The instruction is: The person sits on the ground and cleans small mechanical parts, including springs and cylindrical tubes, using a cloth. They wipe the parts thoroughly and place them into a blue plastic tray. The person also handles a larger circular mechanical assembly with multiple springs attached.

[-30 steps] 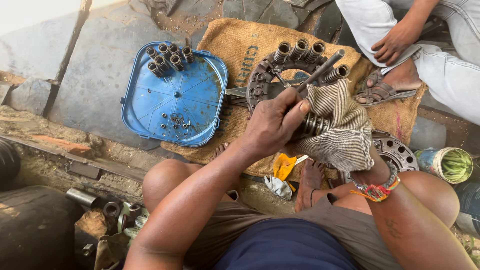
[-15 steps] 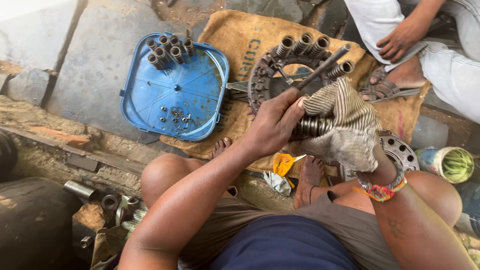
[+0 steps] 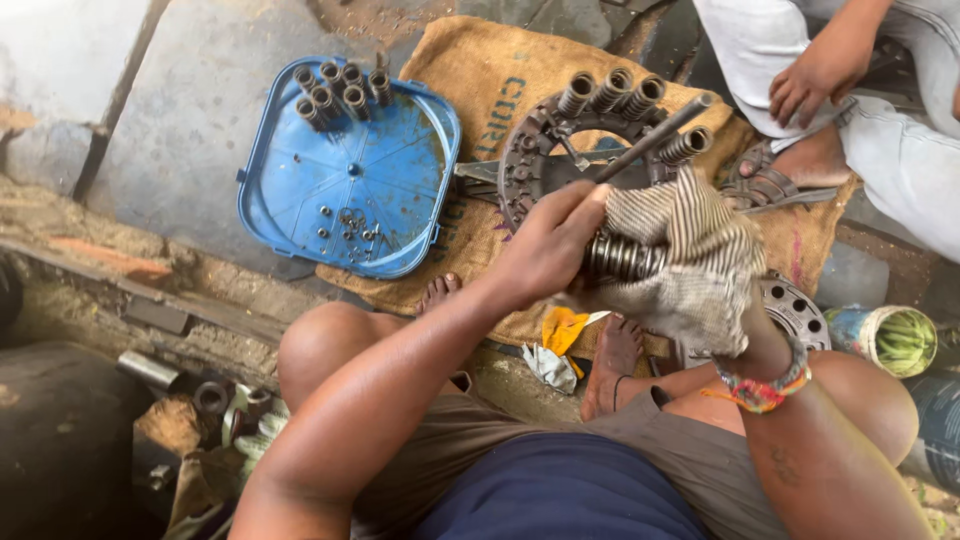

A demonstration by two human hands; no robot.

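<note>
I am gripping the coil spring (image 3: 622, 257) with my left hand (image 3: 548, 248) while my right hand (image 3: 700, 300), wrapped in the striped rag (image 3: 690, 262), is cupping it for wiping, above the burlap sack (image 3: 490, 90) so grit drops there.

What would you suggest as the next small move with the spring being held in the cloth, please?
Probably keep turning the spring inside the striped cloth: the left hand pinches its end, the right hand is wrapped in cloth around it, and cleaned-looking springs already stand in the blue tray.
</note>
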